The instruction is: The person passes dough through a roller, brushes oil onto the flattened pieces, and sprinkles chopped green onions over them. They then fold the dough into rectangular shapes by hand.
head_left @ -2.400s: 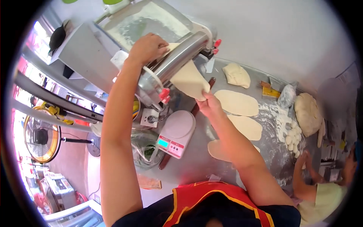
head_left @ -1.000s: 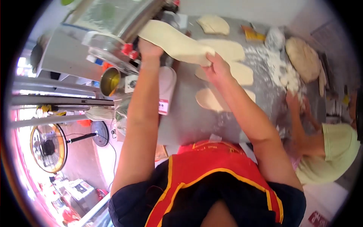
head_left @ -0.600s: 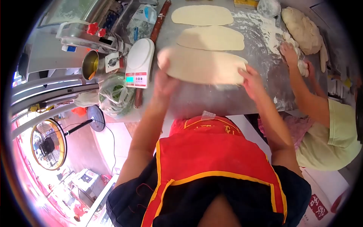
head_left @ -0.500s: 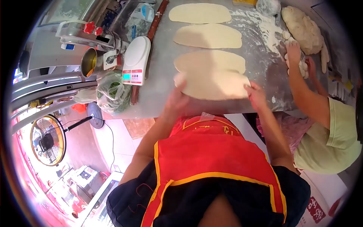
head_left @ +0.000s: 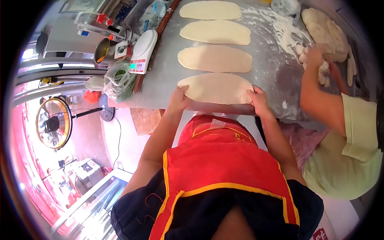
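A long flat oval of pale dough [head_left: 216, 89] lies nearest me, along the front edge of the metal table [head_left: 160, 94]. Its left end is pinched in my left hand [head_left: 179, 98]. The fingers of my right hand [head_left: 259, 99] grip its right end. Beyond it, and apart from it, lies another dough oval [head_left: 215, 59]. Two more, a third sheet [head_left: 215, 32] and a far sheet [head_left: 210, 10], lie behind that one in a row.
At right, a co-worker's hands [head_left: 316, 60] handle small dough pieces beside a large dough lump [head_left: 326, 34]. Loose flour [head_left: 276, 30] covers the back right. On the left are a white scale [head_left: 143, 50], a brown rod [head_left: 162, 24], a bag of greens [head_left: 120, 82] and a metal pot [head_left: 105, 51].
The nearest sheet, which overlapped the one behind it, now lies flat and separate from it. Both my hands still hold its ends. The co-worker's hands have shifted among the dough pieces.
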A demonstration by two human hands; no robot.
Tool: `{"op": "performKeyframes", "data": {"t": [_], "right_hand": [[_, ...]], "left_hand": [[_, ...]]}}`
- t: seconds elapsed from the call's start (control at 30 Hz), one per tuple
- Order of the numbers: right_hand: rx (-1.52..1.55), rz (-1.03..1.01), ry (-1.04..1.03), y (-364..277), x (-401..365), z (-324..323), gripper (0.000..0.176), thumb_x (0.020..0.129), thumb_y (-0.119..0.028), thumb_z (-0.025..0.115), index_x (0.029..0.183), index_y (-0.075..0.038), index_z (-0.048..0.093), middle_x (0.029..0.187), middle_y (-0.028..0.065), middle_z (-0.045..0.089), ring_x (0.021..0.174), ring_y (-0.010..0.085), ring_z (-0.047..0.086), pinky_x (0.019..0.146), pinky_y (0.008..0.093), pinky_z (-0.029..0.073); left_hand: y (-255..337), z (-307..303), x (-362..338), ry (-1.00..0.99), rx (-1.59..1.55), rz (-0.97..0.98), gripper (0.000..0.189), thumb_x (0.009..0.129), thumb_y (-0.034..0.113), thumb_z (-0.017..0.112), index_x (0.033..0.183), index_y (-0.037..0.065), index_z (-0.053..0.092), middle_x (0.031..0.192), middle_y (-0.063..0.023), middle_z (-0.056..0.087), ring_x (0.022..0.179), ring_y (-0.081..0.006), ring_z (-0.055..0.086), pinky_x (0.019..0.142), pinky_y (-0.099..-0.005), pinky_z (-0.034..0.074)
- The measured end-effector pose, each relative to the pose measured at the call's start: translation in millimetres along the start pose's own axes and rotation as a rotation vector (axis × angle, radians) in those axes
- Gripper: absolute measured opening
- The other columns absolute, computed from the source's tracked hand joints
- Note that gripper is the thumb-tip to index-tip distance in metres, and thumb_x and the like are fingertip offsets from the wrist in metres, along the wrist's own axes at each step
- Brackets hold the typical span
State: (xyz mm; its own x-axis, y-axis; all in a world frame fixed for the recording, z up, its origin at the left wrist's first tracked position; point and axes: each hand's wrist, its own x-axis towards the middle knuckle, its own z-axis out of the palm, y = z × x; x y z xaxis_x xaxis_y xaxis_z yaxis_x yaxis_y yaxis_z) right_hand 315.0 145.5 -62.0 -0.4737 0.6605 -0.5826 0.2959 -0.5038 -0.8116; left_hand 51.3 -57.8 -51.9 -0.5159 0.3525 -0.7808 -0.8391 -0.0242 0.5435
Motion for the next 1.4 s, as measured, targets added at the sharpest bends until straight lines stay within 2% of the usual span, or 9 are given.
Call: {"op": "performKeyframes", "data": {"t": [0.1,0.23,0.3,0.53,0.63,0.77,0.97,1.1,1.4], "right_hand": [[-0.335,-0.182,0.204,-6,-7,-6,0.039,0.085,-0.007,0.059,0.122,0.003,0.052,0.107,0.0151,0.063,0.094,0.0251,0.061,0.082,0.0346,0.048],[-0.981,-1.002,0.195,-17,-14,25,0.059,0.086,-0.019,0.059,0.138,-0.002,0.035,0.137,0.0233,0.04,0.126,0.0388,0.038,0.106,0.0455,0.03],[-1.135,-1.049,0.059,-24,-25,49,0.063,0.086,-0.022,0.059,0.14,-0.003,0.031,0.14,0.0217,0.037,0.129,0.038,0.035,0.107,0.0501,0.027],[-1.372,-0.958,-0.101,-3,-9,56,0.066,0.088,-0.028,0.056,0.142,-0.006,0.027,0.144,0.02,0.032,0.133,0.0375,0.03,0.109,0.0545,0.02],[-1.017,-0.8,-0.058,-21,-8,60,0.061,0.089,-0.023,0.054,0.141,-0.003,0.028,0.143,0.0211,0.034,0.131,0.0387,0.032,0.109,0.0516,0.022],[-0.982,-0.879,0.036,-54,-4,107,0.057,0.09,-0.016,0.052,0.14,0.0,0.029,0.14,0.0226,0.037,0.128,0.0389,0.036,0.108,0.0475,0.025],[-0.89,-0.937,-0.223,-116,19,258,0.056,0.089,-0.012,0.053,0.138,0.003,0.031,0.134,0.025,0.042,0.123,0.0398,0.042,0.104,0.0433,0.033],[-0.811,-1.167,-0.463,-160,42,385,0.053,0.09,-0.015,0.054,0.136,0.003,0.035,0.13,0.024,0.046,0.119,0.038,0.046,0.101,0.0414,0.036],[-1.215,-1.167,-0.601,-176,132,584,0.043,0.091,-0.033,0.051,0.114,0.003,0.052,0.109,0.0204,0.06,0.101,0.0366,0.057,0.09,0.0442,0.044]], "left_hand": [[-1,-4,-7,0.109,0.658,0.584,0.046,0.082,0.013,0.06,0.124,-0.002,0.047,0.116,-0.0206,0.056,0.106,-0.0304,0.055,0.089,-0.0408,0.045],[-9,11,-39,-0.026,1.531,1.211,0.049,0.085,0.025,0.057,0.126,0.001,0.048,0.13,-0.0225,0.047,0.123,-0.0365,0.043,0.104,-0.0424,0.034],[-17,4,-37,-0.19,1.904,1.001,0.052,0.085,0.031,0.055,0.128,0.004,0.047,0.136,-0.0215,0.042,0.129,-0.0366,0.037,0.109,-0.0428,0.029],[55,-7,-37,-0.353,1.402,0.769,0.041,0.089,0.029,0.059,0.121,0.006,0.057,0.12,-0.0164,0.057,0.112,-0.0282,0.054,0.096,-0.0388,0.042],[131,-24,-33,-0.261,0.901,0.817,0.032,0.09,0.028,0.06,0.11,0.003,0.063,0.097,-0.0075,0.066,0.087,-0.0171,0.062,0.079,-0.03,0.049],[260,-81,-16,0.256,0.556,0.935,0.026,0.089,0.023,0.06,0.1,0.0,0.064,0.082,-0.0027,0.064,0.072,-0.01,0.059,0.067,-0.0242,0.048],[392,-210,98,0.863,0.982,1.225,0.035,0.088,0.029,0.059,0.098,-0.004,0.062,0.078,-0.0132,0.064,0.071,-0.0213,0.063,0.065,-0.0336,0.049],[428,-196,103,0.533,0.688,0.647,0.035,0.09,0.032,0.057,0.09,-0.002,0.059,0.079,-0.013,0.063,0.064,-0.0199,0.063,0.055,-0.0333,0.049],[433,-208,140,0.254,0.361,0.601,0.019,0.088,0.014,0.059,0.078,0.0,0.051,0.068,-0.0093,0.057,0.054,-0.02,0.061,0.048,-0.0316,0.054]]}}
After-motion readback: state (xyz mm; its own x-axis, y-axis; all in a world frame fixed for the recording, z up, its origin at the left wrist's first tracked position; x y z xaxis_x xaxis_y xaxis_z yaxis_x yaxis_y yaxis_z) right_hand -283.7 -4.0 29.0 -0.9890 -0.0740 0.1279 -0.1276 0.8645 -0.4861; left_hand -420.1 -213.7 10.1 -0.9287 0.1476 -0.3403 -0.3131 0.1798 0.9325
